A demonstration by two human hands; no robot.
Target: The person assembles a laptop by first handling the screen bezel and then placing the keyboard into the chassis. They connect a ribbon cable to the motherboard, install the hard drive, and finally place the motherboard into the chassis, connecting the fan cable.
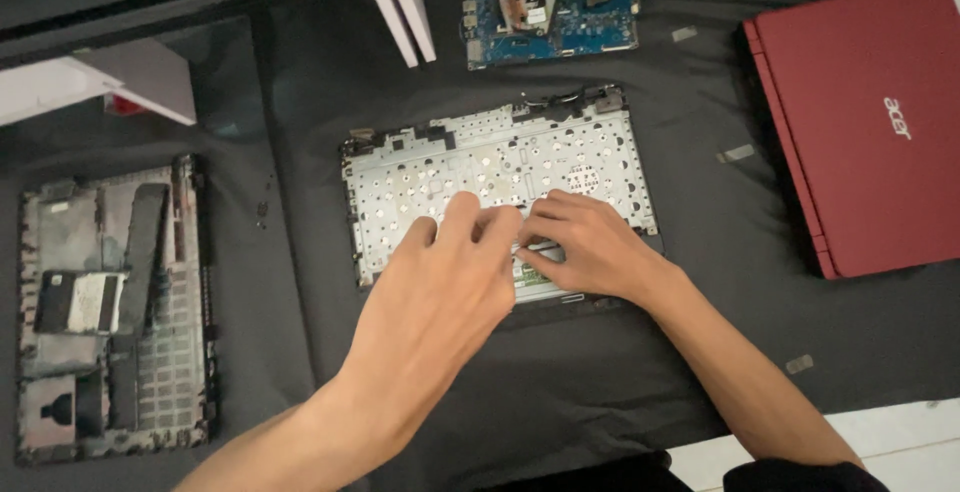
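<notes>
Both hands on the palmrest (500, 167) mid-desk: left hand (440, 292) flat with fingers spread holding nothing, right hand (585, 247) fingers curled narrow at the near edge, grip unclear; best to press evenly and lift gently, no twisting.

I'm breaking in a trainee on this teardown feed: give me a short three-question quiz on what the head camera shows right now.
1. True or false: both hands rest on the silver perforated keyboard panel.
2. Which thing lies at the far right of the black cloth? A) blue circuit board B) closed red laptop C) bottom cover
3. Fill in: the blue circuit board lies ____ the panel, toward the top of the view.

Key
1. True: the left hand and the right hand meet at the panel's lower middle.
2. B: the closed red laptop; the bottom cover lies at the left.
3. beyond
</notes>
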